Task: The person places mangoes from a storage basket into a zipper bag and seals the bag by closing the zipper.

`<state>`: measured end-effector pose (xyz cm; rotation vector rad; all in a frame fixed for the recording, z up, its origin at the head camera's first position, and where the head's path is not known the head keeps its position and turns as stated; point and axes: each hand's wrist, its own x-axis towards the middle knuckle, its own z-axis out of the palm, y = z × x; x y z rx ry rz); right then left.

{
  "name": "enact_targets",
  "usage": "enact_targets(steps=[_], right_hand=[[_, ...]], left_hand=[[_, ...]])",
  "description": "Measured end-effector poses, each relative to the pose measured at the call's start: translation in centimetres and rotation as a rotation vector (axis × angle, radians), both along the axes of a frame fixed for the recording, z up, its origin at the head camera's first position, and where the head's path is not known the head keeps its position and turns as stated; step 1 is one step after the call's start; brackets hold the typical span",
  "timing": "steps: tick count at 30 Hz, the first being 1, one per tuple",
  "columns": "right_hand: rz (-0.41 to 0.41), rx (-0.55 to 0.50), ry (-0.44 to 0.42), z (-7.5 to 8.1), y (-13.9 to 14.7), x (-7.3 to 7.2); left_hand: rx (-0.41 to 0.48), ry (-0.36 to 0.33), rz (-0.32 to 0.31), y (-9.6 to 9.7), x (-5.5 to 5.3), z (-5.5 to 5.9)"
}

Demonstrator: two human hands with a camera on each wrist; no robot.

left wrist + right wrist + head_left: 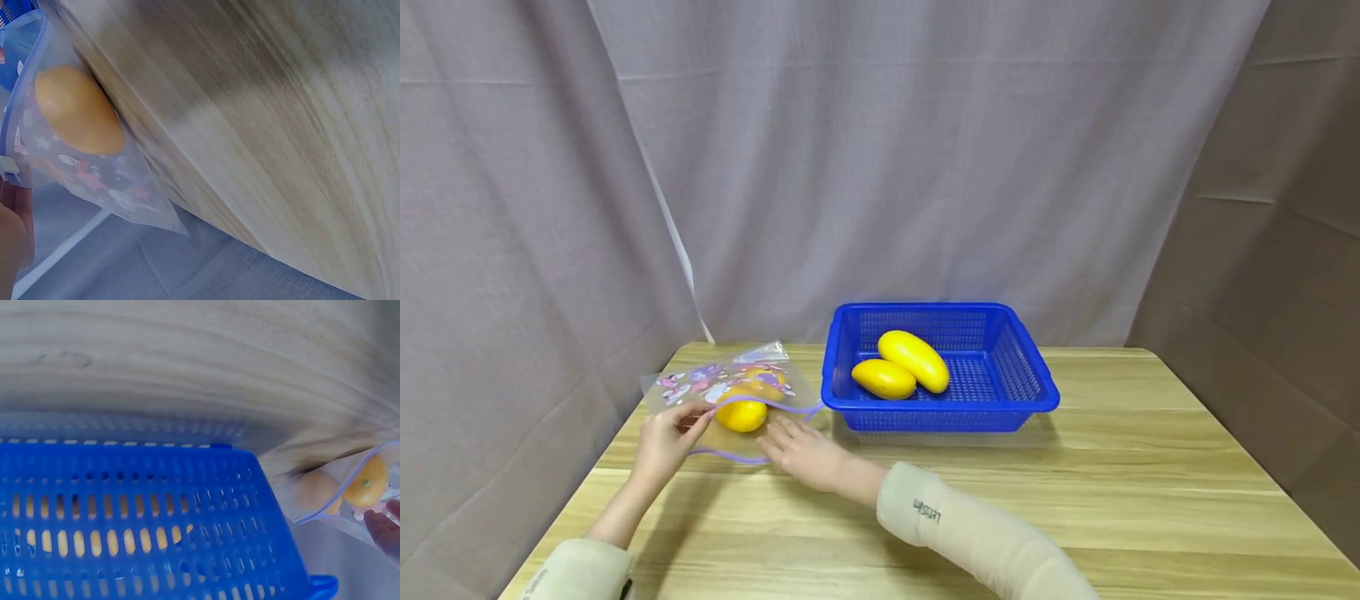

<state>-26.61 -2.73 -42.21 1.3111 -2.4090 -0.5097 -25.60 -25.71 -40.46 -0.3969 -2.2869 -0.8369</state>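
A clear zip bag [681, 392] with a purple zip edge and cartoon prints lies at the table's left. My left hand [662, 437] pinches the upper lip of its mouth between thumb and fingers. One yellow mango [741, 414] sits in the mouth, and another mango [767, 385] shows through the film farther in. My right hand [808, 454] is at the mouth's right side, fingers stretched toward the front mango. In the right wrist view its fingertips [381, 528] are close to that mango [365, 481].
A blue plastic basket [940, 406] stands to the right of the bag, close to its zip edge. Inside lie two more mangoes, a shorter mango [883, 380] and a longer mango [915, 361]. Grey curtains [925, 167] hang behind the wooden table [1120, 483].
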Motion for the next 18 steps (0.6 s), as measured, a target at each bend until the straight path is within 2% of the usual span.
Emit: enact_targets(steps=[5,11,18], right_hand=[[0.037,-0.038,0.006,0.9,1.1,0.6],[0.083,-0.17,-0.013,1.8,1.9,1.7],[0.084,-0.226,-0.059,2.5,2.3,3.0]], left_hand=[[-0.018,0.003,-0.003,0.0,-0.2,0.1],[-0.033,0.0,0.012,0.0,-0.3,0.6],[-0.031,-0.019,0.024,0.1,-0.6,1.2]])
